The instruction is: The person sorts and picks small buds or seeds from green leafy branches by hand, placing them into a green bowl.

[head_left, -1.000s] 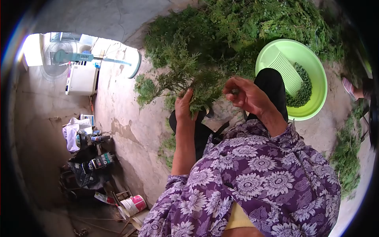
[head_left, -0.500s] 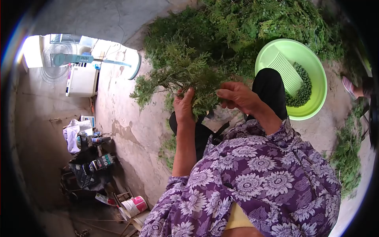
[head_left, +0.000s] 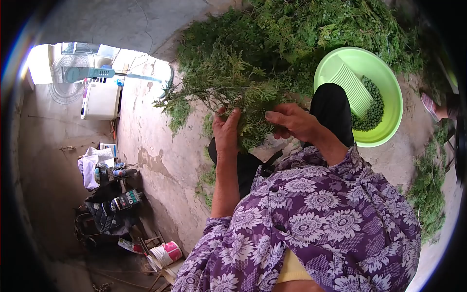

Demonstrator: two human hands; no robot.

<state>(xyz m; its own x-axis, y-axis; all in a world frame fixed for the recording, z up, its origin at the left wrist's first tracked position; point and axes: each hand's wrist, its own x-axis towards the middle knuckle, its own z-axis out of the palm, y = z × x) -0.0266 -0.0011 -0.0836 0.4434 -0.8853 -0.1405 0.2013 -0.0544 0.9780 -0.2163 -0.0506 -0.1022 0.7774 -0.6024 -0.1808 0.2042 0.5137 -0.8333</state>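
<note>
My left hand (head_left: 226,130) is closed around the stem of a leafy evergreen branch (head_left: 255,109), with the thumb pointing up. The branch spreads over both sides of that hand, its thin twigs reaching left over the floor. My right hand (head_left: 296,122) is at the branch's right edge, thumb and fingers drawn together; what they pinch, if anything, is hidden. Right of my knee stands a lime green basin (head_left: 393,109) with a ribbed washboard panel (head_left: 348,85). Many small green berries (head_left: 372,109) lie in it beside the panel.
A large heap of cut evergreen branches (head_left: 292,34) covers the floor ahead. More sprigs (head_left: 428,194) lie at right, near another person's foot in a pink sandal (head_left: 429,106). A standing fan (head_left: 90,73), a white box (head_left: 101,100) and a striped bucket (head_left: 166,253) are at left.
The held branch has turned, its upper sprays lower and its left twigs reaching farther left. My right hand has shifted slightly, and my left hand keeps its hold.
</note>
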